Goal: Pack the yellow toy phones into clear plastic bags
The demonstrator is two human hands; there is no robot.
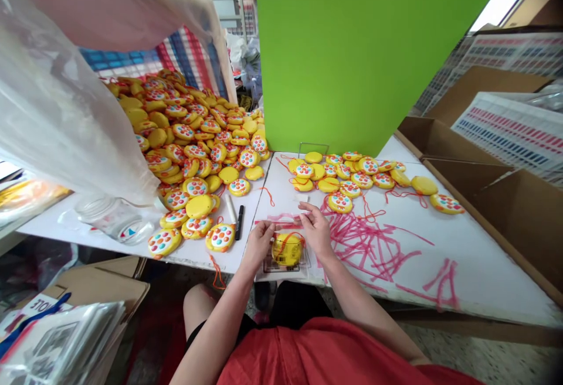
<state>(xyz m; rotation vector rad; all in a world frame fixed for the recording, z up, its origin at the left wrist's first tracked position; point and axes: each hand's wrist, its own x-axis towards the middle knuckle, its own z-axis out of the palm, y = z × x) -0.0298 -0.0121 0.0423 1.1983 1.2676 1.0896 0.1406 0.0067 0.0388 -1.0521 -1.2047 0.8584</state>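
A clear plastic bag lies at the table's front edge, holding a round yellow toy with its plain side up and an orange cord looped over it. My left hand pinches the bag's upper left edge between thumb and fingers. At the upper right corner is my right hand, thumb and a finger closed at the bag's edge while other fingers stay stretched. A thin pink strip runs along the bag's top between both hands. Many loose pink strips lie tangled beside my right hand.
A heap of yellow toys with coloured dots spills from a large bag at left. More toys lie ahead by a green board. A black marker, a white pen, a clear jar and cardboard boxes surround the workspace.
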